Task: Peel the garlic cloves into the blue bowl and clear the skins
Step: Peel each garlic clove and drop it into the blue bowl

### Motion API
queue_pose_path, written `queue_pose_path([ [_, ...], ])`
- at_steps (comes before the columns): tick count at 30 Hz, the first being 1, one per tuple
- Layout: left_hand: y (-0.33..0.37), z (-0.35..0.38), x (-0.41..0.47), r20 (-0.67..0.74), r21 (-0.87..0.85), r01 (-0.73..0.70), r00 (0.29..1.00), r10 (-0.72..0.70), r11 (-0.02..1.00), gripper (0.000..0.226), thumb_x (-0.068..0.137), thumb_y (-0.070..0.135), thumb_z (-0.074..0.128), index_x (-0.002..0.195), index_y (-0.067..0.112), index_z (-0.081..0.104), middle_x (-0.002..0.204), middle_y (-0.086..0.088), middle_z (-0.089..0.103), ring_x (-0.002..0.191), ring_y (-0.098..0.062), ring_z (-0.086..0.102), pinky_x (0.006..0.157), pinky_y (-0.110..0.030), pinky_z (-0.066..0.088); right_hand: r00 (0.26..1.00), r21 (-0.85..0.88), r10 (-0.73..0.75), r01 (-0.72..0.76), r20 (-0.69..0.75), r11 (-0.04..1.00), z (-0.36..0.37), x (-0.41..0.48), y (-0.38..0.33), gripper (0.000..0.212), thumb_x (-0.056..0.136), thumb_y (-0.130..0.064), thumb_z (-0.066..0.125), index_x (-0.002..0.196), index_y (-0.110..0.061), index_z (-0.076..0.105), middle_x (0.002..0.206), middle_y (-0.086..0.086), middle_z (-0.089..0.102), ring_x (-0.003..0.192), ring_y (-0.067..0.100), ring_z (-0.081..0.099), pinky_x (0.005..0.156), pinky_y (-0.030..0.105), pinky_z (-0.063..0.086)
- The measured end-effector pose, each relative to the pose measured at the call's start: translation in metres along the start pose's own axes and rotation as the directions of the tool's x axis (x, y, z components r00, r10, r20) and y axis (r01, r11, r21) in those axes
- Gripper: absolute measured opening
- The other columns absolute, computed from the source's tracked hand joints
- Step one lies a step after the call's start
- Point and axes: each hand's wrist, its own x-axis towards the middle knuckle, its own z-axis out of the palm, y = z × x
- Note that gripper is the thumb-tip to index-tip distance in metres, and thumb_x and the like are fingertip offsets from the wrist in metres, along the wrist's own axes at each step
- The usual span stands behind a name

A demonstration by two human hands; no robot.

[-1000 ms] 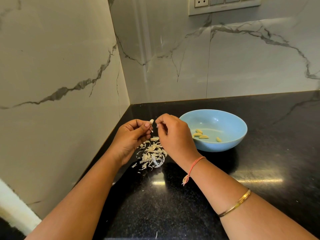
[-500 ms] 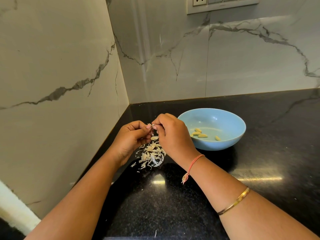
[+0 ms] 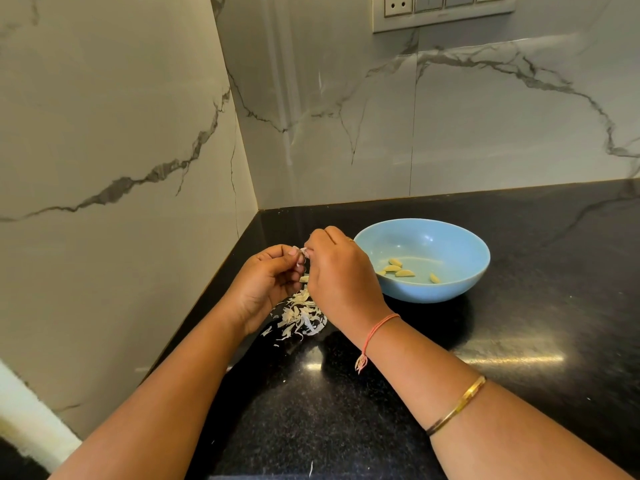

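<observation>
A black granite countertop (image 3: 519,341) meets veined marble walls (image 3: 104,133) below a switch panel (image 3: 443,10).

This is a corner of a domestic kitchen. The counter (image 3: 346,410) is black polished stone with fine speckles. The two walls (image 3: 104,116) that meet behind it are covered with large pale tiles with grey marble veins. A switch plate (image 3: 443,12) with a socket sits on the back wall. On the counter stands a blue bowl (image 3: 460,289) with peeled cloves (image 3: 403,273), and near it lies a small heap of skins (image 3: 301,315).
</observation>
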Motion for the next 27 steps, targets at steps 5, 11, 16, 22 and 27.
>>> queue_pose_path([
  [5,0.001,-0.001,0.001,-0.196,0.138,-0.029,0.979,0.056,0.990,0.036,0.100,0.028,0.041,0.069,0.014,0.053,0.057,0.004,0.051,0.054,-0.008,0.046,0.057,-0.021,0.045,0.999,0.142,0.025,-0.029,0.025,0.989,-0.004,0.004,0.007,0.014,0.091,-0.009,0.052,0.092,-0.002,0.064,0.086,0.012,0.063,0.073,0.021,0.057,0.061,0.022,0.038],
  [11,-0.003,0.002,0.001,-0.098,0.417,-0.165,0.970,0.225,0.894,0.035,0.097,0.039,0.039,0.076,0.016,0.054,0.068,0.001,0.055,0.057,-0.004,0.050,0.056,-0.018,0.044,0.995,0.203,0.059,-0.075,0.085,0.976,-0.004,0.006,0.012,0.016,0.094,-0.012,0.052,0.095,-0.003,0.065,0.089,0.009,0.063,0.076,0.012,0.050,0.061,0.013,0.035],
  [16,-0.007,0.001,0.001,0.002,0.398,-0.255,0.961,0.277,0.881,0.032,0.100,0.024,0.038,0.075,0.014,0.055,0.064,0.002,0.050,0.053,-0.001,0.046,0.052,-0.015,0.041,0.989,0.236,0.049,-0.082,0.142,0.968,-0.002,0.004,0.011,0.013,0.093,-0.013,0.055,0.090,-0.004,0.064,0.087,0.008,0.063,0.076,0.011,0.051,0.061,0.009,0.034],
  [22,-0.009,0.001,0.003,-0.044,0.423,-0.269,0.948,0.316,0.865,0.033,0.098,0.021,0.044,0.071,0.008,0.057,0.050,0.011,0.049,0.047,0.000,0.044,0.049,-0.012,0.038,0.991,0.157,0.014,-0.034,0.130,0.987,-0.003,0.004,0.008,0.011,0.092,-0.011,0.053,0.085,-0.005,0.058,0.085,0.008,0.060,0.073,0.015,0.050,0.055,0.014,0.032],
  [27,-0.010,0.002,0.005,-0.100,0.481,-0.244,0.939,0.329,0.842,0.037,0.098,0.022,0.045,0.063,0.016,0.056,0.045,0.013,0.048,0.045,-0.001,0.042,0.050,-0.017,0.036,0.991,0.034,-0.048,0.044,0.123,0.998,-0.005,0.002,0.001,0.003,0.084,-0.002,0.062,0.084,-0.002,0.060,0.081,0.012,0.060,0.066,0.018,0.048,0.055,0.012,0.026],
])
